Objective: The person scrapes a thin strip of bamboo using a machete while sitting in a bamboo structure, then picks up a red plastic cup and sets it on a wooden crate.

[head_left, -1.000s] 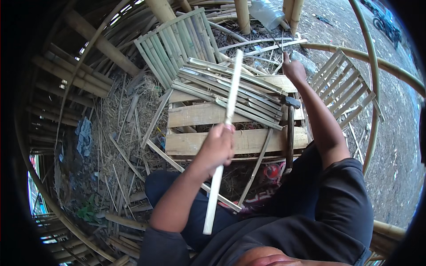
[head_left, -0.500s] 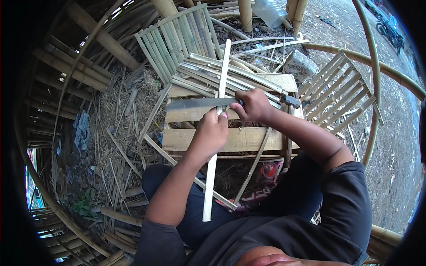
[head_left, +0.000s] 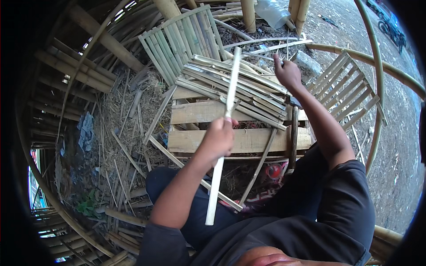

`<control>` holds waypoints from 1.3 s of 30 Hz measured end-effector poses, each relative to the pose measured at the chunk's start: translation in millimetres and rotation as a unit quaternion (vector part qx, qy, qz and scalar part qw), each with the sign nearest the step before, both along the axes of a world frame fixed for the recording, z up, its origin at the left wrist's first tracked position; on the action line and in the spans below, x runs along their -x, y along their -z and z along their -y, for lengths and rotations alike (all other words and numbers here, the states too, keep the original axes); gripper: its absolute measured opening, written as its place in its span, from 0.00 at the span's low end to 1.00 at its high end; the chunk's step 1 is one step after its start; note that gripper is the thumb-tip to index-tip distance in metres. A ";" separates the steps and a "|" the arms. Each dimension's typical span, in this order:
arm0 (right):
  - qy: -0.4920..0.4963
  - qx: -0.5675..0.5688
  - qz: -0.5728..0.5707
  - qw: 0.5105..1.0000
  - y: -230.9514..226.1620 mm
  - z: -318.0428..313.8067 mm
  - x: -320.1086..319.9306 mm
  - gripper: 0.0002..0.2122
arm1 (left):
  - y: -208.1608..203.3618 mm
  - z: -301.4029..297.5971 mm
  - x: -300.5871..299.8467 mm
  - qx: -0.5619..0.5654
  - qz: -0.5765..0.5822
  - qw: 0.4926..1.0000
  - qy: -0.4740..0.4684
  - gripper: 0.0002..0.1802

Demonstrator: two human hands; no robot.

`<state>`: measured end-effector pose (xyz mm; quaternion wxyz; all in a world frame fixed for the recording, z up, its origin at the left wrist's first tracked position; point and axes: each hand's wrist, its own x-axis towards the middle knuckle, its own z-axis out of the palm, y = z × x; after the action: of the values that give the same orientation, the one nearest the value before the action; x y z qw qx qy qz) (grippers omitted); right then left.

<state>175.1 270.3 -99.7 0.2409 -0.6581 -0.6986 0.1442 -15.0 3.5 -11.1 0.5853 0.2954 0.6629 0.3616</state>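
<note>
"Bamboo strip (head_left: 233, 84) first: where is it, and how is it held?"

"It's in the left hand (head_left: 219, 138), slanting over the slatted desk (head_left: 191, 141), its lower end above the person's thigh (head_left: 197, 234). The fingers wrap it near the middle, probably for balance, leaving both ends free."

"And the right hand (head_left: 289, 74)?"

"Well apart from the strip, beyond the far right of the desk. Its fingers look curled, but I can't tell what they hold, if anything."

"Why is the hammer (head_left: 293, 137) there?"

"It lies along the desk's right side, handle toward the person, presumably to stay within reach yet out of the way."

"And those split bamboo lengths (head_left: 255, 94)?"

"Bundled side by side across the desk's far part, perhaps to leave the nearer planks for working."
</note>
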 end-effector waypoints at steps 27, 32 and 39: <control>-0.377 -0.302 -0.050 0.874 7.8 52.6 46.5 0.19 | 3.4 -10.6 3.7 -0.157 -0.078 0.985 0.002 0.10; 0.010 0.030 0.045 0.998 -11.3 -27.1 -35.6 0.27 | -11.9 39.8 -45.3 -0.130 0.122 0.970 0.164 0.08; -0.012 0.012 -0.094 0.995 -13.1 -9.0 -9.7 0.37 | -14.9 -10.9 23.3 -0.069 -0.009 0.997 -0.042 0.13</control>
<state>184.8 279.3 -86.6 0.2962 -0.6358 -0.6791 0.2165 -38.4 14.4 3.8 0.5417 0.3099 0.6537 0.4280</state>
